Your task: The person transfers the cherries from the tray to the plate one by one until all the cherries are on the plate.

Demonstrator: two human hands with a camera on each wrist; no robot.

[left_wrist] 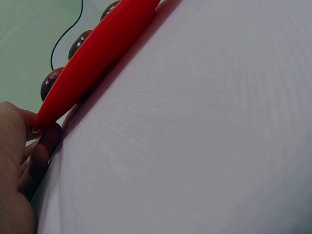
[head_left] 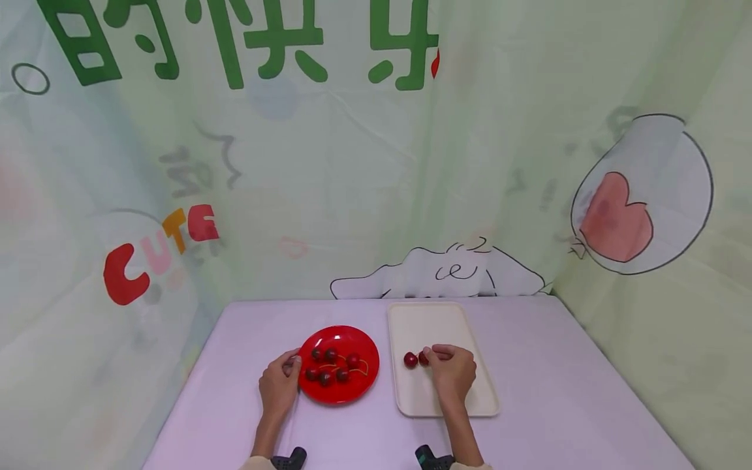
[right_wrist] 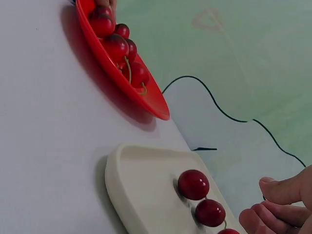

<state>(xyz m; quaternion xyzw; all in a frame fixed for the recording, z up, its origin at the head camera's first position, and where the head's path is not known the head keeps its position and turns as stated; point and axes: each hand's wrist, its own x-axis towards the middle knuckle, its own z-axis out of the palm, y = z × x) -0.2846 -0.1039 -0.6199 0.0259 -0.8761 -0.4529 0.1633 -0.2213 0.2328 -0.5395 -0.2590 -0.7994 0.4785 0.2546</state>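
Note:
My left hand (head_left: 279, 385) pinches the left rim of a red plate (head_left: 337, 395), thumb at the edge and fingers beneath it, as the left wrist view shows. Several dark red cherries (head_left: 326, 378), some with green stems, lie in the plate. Over a cream tray (head_left: 431, 320) hovers my right hand (head_left: 454, 372), its fingers loosely bent. The right wrist view shows a gap between that thumb (right_wrist: 280, 190) and the fingers, with nothing in it. Beside the fingertips, cherries (right_wrist: 193, 184) lie in a row on the tray; one is cut off by the frame's lower edge.
The plate and tray stand side by side on a table with a pale lilac cover (head_left: 529, 391). A printed curtain (head_left: 376, 183) hangs behind the table and along both sides. Dark wrist straps (head_left: 289, 459) show at the bottom of the head view.

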